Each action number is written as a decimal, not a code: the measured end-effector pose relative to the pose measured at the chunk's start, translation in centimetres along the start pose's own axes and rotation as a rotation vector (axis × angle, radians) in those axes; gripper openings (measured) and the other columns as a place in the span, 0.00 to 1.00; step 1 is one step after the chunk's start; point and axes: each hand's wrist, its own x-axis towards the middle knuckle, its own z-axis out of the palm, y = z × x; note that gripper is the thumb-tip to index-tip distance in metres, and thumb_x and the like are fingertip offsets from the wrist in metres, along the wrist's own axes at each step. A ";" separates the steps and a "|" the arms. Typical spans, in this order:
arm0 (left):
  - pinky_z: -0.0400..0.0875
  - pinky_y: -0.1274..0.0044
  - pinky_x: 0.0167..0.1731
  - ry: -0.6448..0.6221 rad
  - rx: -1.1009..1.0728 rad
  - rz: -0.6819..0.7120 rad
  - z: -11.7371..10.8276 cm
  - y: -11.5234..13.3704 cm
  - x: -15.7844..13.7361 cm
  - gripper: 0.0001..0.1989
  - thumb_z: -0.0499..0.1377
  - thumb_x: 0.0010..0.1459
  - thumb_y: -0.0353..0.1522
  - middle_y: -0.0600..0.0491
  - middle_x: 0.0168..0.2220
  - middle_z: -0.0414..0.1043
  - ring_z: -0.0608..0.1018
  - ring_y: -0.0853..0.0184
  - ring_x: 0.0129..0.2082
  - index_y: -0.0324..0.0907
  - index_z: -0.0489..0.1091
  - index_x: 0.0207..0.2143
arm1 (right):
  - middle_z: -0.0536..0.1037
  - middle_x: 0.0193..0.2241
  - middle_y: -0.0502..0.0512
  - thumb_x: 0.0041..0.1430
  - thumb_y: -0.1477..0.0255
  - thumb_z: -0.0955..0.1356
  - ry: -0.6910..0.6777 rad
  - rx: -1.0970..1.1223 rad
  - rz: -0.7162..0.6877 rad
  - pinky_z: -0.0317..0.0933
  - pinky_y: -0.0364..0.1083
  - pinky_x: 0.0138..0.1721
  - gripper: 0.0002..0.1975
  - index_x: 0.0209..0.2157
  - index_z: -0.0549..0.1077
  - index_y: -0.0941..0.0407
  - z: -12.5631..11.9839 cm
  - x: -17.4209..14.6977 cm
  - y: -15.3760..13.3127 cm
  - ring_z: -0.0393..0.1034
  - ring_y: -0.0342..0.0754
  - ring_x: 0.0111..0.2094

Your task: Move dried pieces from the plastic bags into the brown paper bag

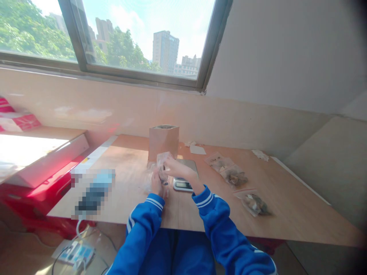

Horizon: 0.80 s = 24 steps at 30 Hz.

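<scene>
Both of my hands hold a small clear plastic bag [163,160] above the wooden table [129,198]. My left hand [156,184] grips its lower part, and my right hand [174,167] pinches its top edge. Something dark shows inside the bag, too small to make out. Just right of my hands lies a small digital scale [185,179]. Behind the bag stands an open brown paper bag [163,141], upright.
Three filled clear bags [235,177] [255,203] [217,160] lie in a row on the right. White paper scraps [197,149] [260,154] rest near the wall. A red and white box [43,164] sits at left, a power strip [77,253] on the floor.
</scene>
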 end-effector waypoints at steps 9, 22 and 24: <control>0.70 0.73 0.37 -0.033 0.101 0.061 -0.8 -0.9 0.5 0.17 0.60 0.52 0.44 0.49 0.30 0.75 0.76 0.60 0.38 0.39 0.74 0.34 | 0.67 0.28 0.51 0.50 0.73 0.70 -0.242 0.041 0.075 0.56 0.43 0.30 0.07 0.28 0.66 0.58 2.6 -0.2 0.4 0.59 0.45 0.29; 0.69 0.72 0.43 0.032 0.159 0.085 -1.5 -1.9 1.4 0.15 0.60 0.52 0.42 0.49 0.33 0.76 0.76 0.61 0.39 0.40 0.74 0.32 | 0.58 0.19 0.44 0.45 0.77 0.69 -0.324 0.010 0.134 0.47 0.41 0.24 0.11 0.20 0.60 0.56 2.5 -0.5 -0.6 0.52 0.41 0.23; 0.69 0.72 0.43 0.036 0.162 0.077 -1.5 -1.9 1.3 0.15 0.59 0.53 0.43 0.49 0.33 0.76 0.76 0.61 0.39 0.40 0.74 0.33 | 0.58 0.18 0.44 0.45 0.77 0.68 -0.353 0.061 0.160 0.46 0.41 0.23 0.10 0.20 0.61 0.57 2.4 -0.7 -0.4 0.52 0.40 0.22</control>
